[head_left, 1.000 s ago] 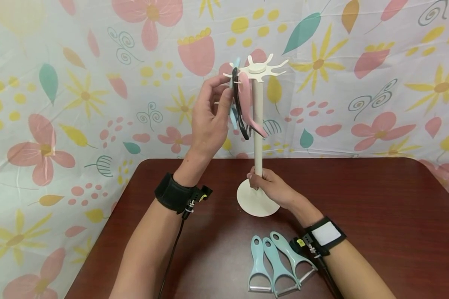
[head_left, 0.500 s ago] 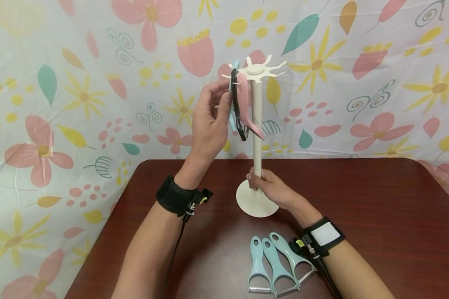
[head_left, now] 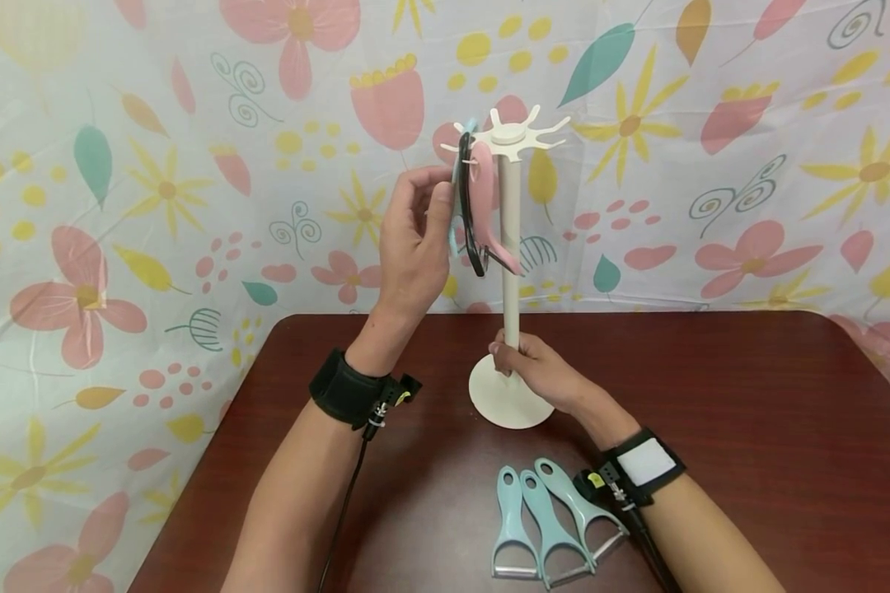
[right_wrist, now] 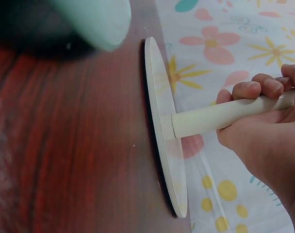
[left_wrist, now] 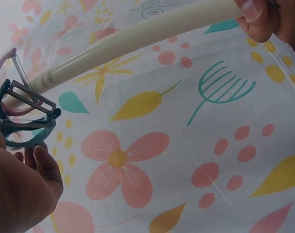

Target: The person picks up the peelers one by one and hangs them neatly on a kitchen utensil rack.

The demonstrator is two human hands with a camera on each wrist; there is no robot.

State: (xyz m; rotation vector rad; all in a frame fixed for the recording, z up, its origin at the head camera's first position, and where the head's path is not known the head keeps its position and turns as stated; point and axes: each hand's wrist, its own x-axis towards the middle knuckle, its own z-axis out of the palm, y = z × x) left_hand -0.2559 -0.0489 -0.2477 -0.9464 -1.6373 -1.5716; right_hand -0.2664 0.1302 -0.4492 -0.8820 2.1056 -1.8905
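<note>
My right hand (head_left: 534, 371) grips the lower pole of a white hanging stand (head_left: 511, 247) just above its round base (right_wrist: 164, 131). My left hand (head_left: 417, 235) is beside the stand's hook top, its loosely bent fingers at the edge of a light blue peeler (head_left: 456, 235). That peeler hangs at the left, mostly hidden behind a black peeler (head_left: 467, 206) and a pink peeler (head_left: 481, 193), which hang from neighbouring hooks. In the left wrist view the left fingers are close under the hanging peelers' blade ends; contact cannot be told for sure.
Three light blue peelers (head_left: 541, 515) lie side by side on the brown table (head_left: 749, 428), near its front and close to the right forearm. Several hooks (head_left: 545, 136) stick out from the stand's top. A flowered cloth (head_left: 193, 165) hangs behind the table.
The left thumb and fingers have drawn back slightly to the left from the hanging light blue peeler. The right hand keeps its grip on the pole.
</note>
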